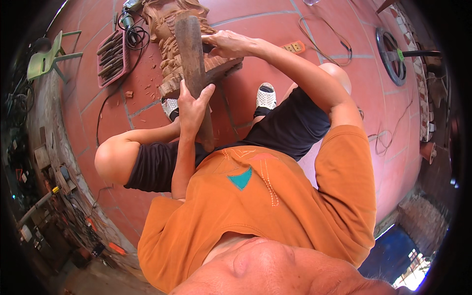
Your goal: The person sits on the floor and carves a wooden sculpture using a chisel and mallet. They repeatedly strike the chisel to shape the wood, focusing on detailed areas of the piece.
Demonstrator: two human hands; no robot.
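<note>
A carved wooden piece (pixel 167 29) with deep relief lies on the floor in front of me, between my feet. My left hand (pixel 193 105) is closed round a long, dark wooden mallet (pixel 191 54), wide at its far end and narrower toward my lap. The mallet stretches over the carving and hides part of it. My right hand (pixel 228 44) is bent at the right side of the carving, beside the mallet's wide end. Its fingers are curled together over something dark, mostly hidden, that I cannot make out.
A pink tray (pixel 127 64) of chisels (pixel 112 54) sits left of the carving, with a corded power tool (pixel 128 20) above it. Wood chips litter the red tiles. A green chair (pixel 44 61) stands far left; an orange power strip (pixel 293 47) and black wheel-like ring (pixel 386 59) lie right.
</note>
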